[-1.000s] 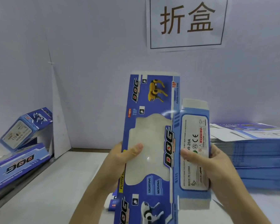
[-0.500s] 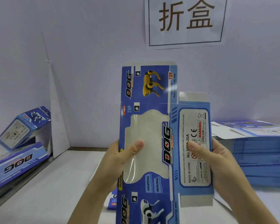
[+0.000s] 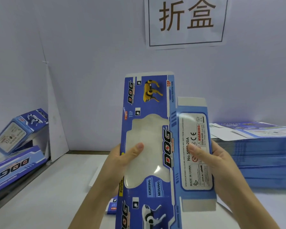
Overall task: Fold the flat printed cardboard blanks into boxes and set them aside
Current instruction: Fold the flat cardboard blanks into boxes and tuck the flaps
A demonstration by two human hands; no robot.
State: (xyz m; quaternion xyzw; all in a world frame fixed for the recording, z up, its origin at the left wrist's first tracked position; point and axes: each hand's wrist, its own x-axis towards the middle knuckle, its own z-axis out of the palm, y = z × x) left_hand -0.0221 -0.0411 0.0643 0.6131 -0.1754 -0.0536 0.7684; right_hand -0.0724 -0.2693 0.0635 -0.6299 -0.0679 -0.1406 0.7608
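Observation:
I hold a blue printed cardboard blank (image 3: 149, 100) upright in front of me, with a clear window and "DOG" lettering. My left hand (image 3: 119, 164) grips its left edge, thumb pressed on the window. My right hand (image 3: 216, 164) grips the right side panel (image 3: 196, 172) with the white label, thumb across the label. That panel is angled a little towards me along its crease. The blank's lower end runs out of view.
A tall stack of flat blanks (image 3: 257, 152) sits on the table at the right. Two folded boxes (image 3: 18, 129) (image 3: 15, 167) lie at the left by a white divider (image 3: 54, 116). A paper sign (image 3: 186, 22) hangs on the wall. Another blank (image 3: 112, 205) lies under my hands.
The blank has risen slightly and tilted more upright in my hands. My right thumb has shifted up across the label. The side panel has opened out flatter.

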